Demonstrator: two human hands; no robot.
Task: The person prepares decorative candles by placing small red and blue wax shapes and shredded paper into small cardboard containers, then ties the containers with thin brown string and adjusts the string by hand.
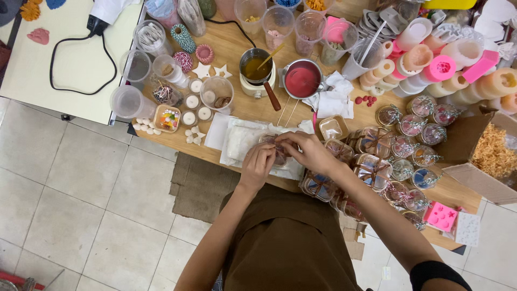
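both hands, left hand [257, 164] and right hand [306, 152], pinch a thin ribbon [280, 146] over a small clear jar [278, 156] at the wooden table [237, 108] edge, beside wrapped jars [371, 167].

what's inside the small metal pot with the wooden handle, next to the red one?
The metal pot holds a dark yellow-amber liquid, with a thin stick leaning in it. The liquid hides its bottom. The neighbouring pot is filled with red.
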